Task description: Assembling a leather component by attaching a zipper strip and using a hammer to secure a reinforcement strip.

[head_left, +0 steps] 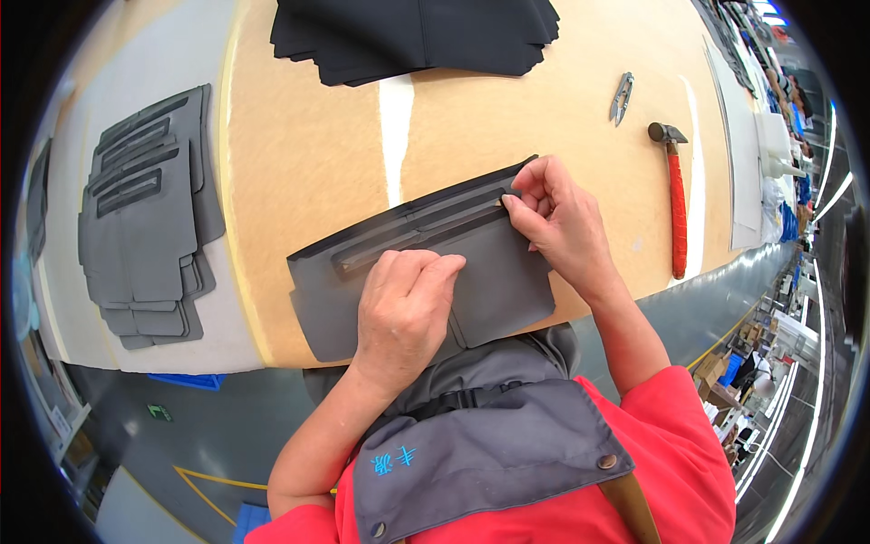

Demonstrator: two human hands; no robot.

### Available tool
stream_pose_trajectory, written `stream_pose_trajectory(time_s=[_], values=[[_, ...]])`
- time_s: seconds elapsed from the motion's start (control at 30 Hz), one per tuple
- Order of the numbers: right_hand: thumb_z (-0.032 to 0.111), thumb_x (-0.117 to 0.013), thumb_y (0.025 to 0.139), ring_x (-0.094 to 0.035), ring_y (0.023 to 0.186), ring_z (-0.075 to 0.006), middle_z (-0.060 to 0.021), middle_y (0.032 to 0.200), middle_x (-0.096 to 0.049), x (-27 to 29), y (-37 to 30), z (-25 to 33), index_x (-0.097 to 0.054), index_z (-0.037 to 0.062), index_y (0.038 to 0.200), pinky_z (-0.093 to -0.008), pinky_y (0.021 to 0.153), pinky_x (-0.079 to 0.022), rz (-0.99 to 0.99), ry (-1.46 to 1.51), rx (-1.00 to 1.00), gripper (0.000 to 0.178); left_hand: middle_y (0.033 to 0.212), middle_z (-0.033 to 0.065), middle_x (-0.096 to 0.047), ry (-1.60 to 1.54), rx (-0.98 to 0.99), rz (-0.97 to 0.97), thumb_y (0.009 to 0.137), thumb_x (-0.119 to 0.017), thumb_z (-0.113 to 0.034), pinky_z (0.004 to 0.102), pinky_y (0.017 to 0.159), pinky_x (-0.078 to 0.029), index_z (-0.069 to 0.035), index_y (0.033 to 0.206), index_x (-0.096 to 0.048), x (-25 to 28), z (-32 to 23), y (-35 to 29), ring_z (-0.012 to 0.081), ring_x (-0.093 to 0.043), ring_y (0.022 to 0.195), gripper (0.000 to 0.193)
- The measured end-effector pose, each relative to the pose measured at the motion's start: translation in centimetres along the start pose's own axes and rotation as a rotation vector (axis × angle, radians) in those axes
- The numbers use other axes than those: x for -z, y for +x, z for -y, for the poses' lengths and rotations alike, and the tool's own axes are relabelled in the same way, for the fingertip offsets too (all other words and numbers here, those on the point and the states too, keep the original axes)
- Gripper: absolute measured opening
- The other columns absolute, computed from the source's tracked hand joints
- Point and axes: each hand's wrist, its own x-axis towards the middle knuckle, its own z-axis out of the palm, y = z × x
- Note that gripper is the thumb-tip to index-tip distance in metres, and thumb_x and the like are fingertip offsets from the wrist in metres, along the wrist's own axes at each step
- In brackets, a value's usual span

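Observation:
A dark grey fabric panel (503, 281) lies at a slant near the table's front edge, with a black upper border and a long, narrow framed slot (417, 238) along its upper part. My right hand (564, 222) is closed in a pinch at the slot's right end, thumb and forefinger on the panel. Over the panel's lower left part, my left hand (403, 308) is closed, fingers curled and thumb pressed to them. Whatever the left fingers hold, if anything, is hidden.
Several similar grey panels (149, 245) are stacked at the left. Black fabric pieces (417, 36) lie at the far side of the table (299, 127). To the right are thread snips (622, 98) and a hammer (677, 204) with a red handle.

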Motion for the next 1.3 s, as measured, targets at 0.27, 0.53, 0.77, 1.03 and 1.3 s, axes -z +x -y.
stream_pose_trajectory(time_s=[0.27,0.53,0.77,1.03,1.3], values=[[0.012,-0.067,0.096,-0.053,0.059,-0.0056,-0.0015,0.076,-0.059,0.4,0.0,-0.2,-0.058,0.0028,0.106,-0.0238,0.050,-0.045,0.044,0.067,-0.020,0.016,0.090,0.0067,-0.066,0.005,-0.004,-0.001,0.083,-0.077,0.004,0.0352,0.071,-0.051,-0.005,0.100,-0.074,0.1,-0.1,0.0,0.0255,-0.061,0.081,0.019],[0.014,-0.075,0.087,-0.062,0.094,-0.0274,-0.0101,0.101,-0.063,-2.0,1.8,2.1,-0.062,0.0041,0.114,-0.0392,0.085,-0.049,0.002,-0.245,0.592,0.032,0.096,0.0079,-0.066,-0.054,-0.105,0.095,0.080,-0.079,0.002,0.0377,0.075,-0.053,-0.006,0.102,-0.074,0.2,0.2,0.9,0.0275,-0.063,0.088,0.023],[0.025,-0.078,0.088,-0.061,0.090,-0.0308,-0.0112,0.088,-0.064,-1.4,3.5,2.0,-0.065,0.0048,0.096,-0.0405,0.083,-0.048,0.290,-0.238,0.640,0.025,0.129,0.0123,-0.063,0.302,0.095,-0.182,0.075,-0.090,-0.009,0.0361,0.096,-0.053,-0.001,0.122,-0.067,8.0,1.0,0.1,0.0267,-0.062,0.115,0.054],[0.032,-0.066,0.102,-0.051,0.070,-0.0126,-0.0058,0.078,-0.063,-0.9,2.7,3.3,-0.063,0.0005,0.090,-0.0349,0.066,-0.044,0.597,0.055,0.162,0.034,0.115,0.0121,-0.073,-0.920,0.996,0.241,0.082,-0.085,-0.003,0.0327,0.089,-0.059,0.003,0.127,-0.065,10.1,2.2,2.8,0.0180,-0.071,0.101,0.050],[0.016,-0.076,0.090,-0.062,0.096,-0.0291,-0.0104,0.095,-0.069,-1.2,2.4,3.2,-0.067,0.0043,0.102,-0.0390,0.088,-0.050,0.067,-0.204,0.722,0.019,0.109,0.0138,-0.074,-1.113,1.129,0.299,0.088,-0.079,-0.002,0.0347,0.083,-0.063,0.003,0.119,-0.067,9.4,2.2,2.8,0.0196,-0.073,0.095,0.033]])
